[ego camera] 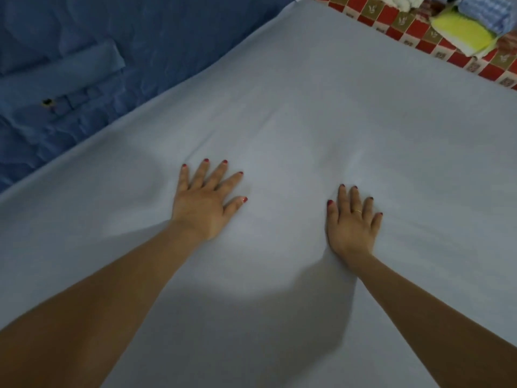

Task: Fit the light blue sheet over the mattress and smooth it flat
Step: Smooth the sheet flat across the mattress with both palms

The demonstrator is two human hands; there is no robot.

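Note:
The light blue sheet [321,113] covers the whole mattress top and fills most of the view. Faint creases run across it just beyond my fingers. My left hand [205,198] lies palm down on the sheet left of centre, fingers spread and holding nothing. My right hand [353,221] also rests flat on the sheet, a little nearer to me and to the right, fingers apart, a ring on one finger. Both forearms reach in from the bottom of the frame. The mattress itself is hidden under the sheet.
A dark blue wrinkled cloth [84,65] lies beyond the sheet's left edge. At the top right a red-and-gold checked surface [414,32] carries a yellow folded cloth [461,32] and other folded textiles.

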